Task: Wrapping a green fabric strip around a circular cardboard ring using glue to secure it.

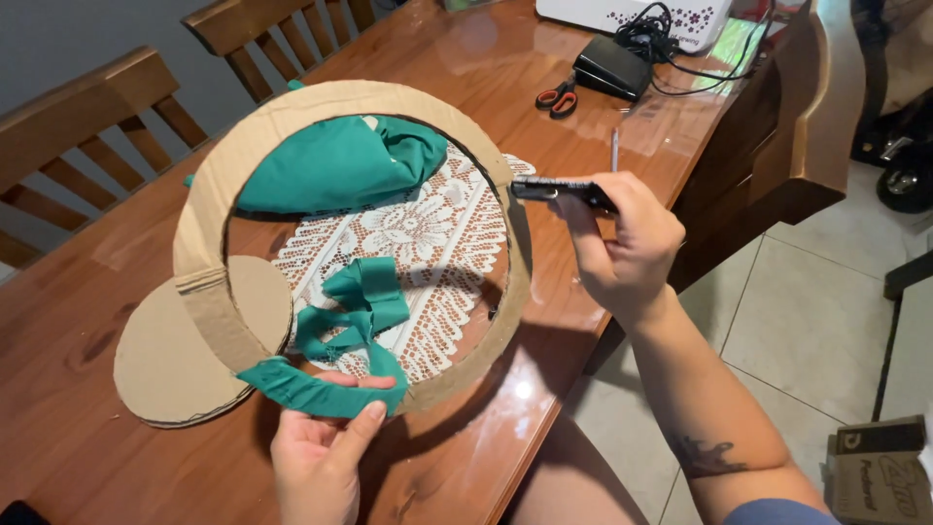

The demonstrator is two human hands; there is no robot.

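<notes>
Standing beside the wooden table (87, 321), one records as follows.

Left hand (316, 457): palm up at the table's near edge, thumb and fingers pinching a green fabric strip (330, 389) against the lower rim of a large cardboard ring (209, 209). The strip is wound round the ring at that spot, with loose loops of it trailing inside the ring. The wrist is cut off by the picture's bottom edge.

Right hand (622, 248): raised at the table's right edge, forearm bent upward from the lower right, fingers curled shut round a slim black tool (564, 188) that points left toward the ring's right rim. What kind of tool it is cannot be made out.

Ring: tilted up, lying over a white lace doily (428, 233) and a bundle of green cloth (330, 165) near the tabletop's middle.

Cardboard disc (165, 365): flat by the near left edge, partly hidden behind the ring.

Far right corner: red-handled scissors (557, 97), a black foot pedal (612, 66) with tangled cord, and a white machine (632, 12) cut off at the top. A pen (615, 148) lies close by.

Wooden chairs (68, 117) along the far left edge, only partly visible.
</notes>
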